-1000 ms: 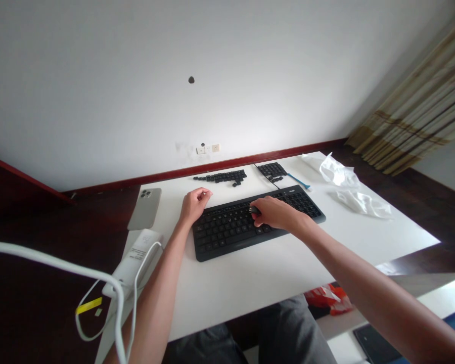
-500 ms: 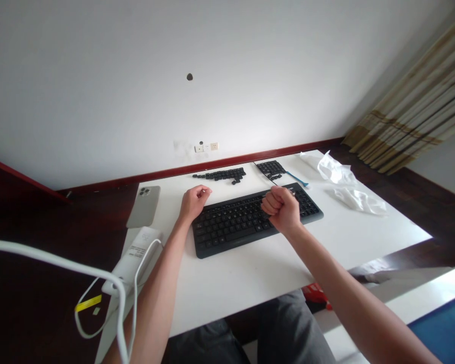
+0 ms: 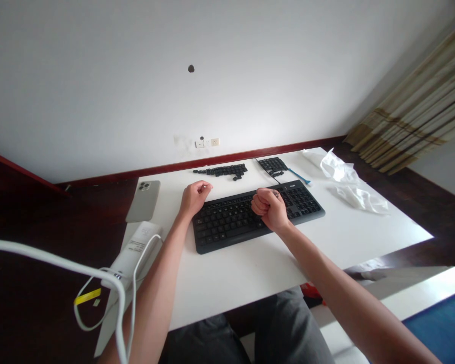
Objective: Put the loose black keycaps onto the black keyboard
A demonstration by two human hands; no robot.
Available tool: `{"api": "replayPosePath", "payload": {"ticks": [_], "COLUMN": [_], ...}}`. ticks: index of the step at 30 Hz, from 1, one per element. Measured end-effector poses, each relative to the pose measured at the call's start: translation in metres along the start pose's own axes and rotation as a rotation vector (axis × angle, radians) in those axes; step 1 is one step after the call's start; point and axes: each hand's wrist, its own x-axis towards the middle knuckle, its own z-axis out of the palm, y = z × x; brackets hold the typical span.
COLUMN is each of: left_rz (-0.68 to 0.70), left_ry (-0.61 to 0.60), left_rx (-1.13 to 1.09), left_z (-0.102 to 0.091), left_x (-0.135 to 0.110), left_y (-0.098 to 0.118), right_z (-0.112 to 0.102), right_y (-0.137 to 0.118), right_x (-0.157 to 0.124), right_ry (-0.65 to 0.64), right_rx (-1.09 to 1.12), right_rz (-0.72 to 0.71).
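Behind the keyboard (image 3: 227, 226), loose keycaps (image 3: 229, 170), left fingers (image 3: 202, 184) together, right fingers (image 3: 260, 202) round dark object (image 3: 276, 193).

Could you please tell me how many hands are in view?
2: the left hand near the far left corner of the keyboard, and the right hand over its middle, closed around a mostly hidden small dark object. Both are plainly visible; no others show.

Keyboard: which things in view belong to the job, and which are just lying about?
Likely belong: keyboard; loose keycaps behind it; small item in the right hand, too hidden to name; perhaps the blue tool beside the keycaps.

Probably just lying about: phone; white power strip; crumpled plastic bags.
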Motion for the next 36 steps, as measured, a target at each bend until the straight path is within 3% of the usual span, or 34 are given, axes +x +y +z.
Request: {"api": "replayPosePath", "payload": {"ticks": [7,23,32,36], "left_rz": [0.008,0.011,0.015,0.003], "left_ry": [-0.002,0.007,0.001,0.008], "left_rx": [-0.009,-0.007,-0.021,-0.02], "left_z": [0.001,0.002,0.001,0.001], "left_x": [0.0,0.0,-0.001,0.0], "left_y": [-0.001,-0.003,-0.002,-0.003], "right_z": [-0.007,-0.005,0.001,0.003], "right_y": [0.012,0.02,0.017,-0.001], "right_x": [-0.003,-0.008,-0.018,-0.006], "right_ry": [-0.064,-0.078,-0.131,-0.068], "right_rx": [-0.258,-0.448,-0.675,-0.759], "right_rz": [-0.108,-0.131,-0.145,-0.179]}}
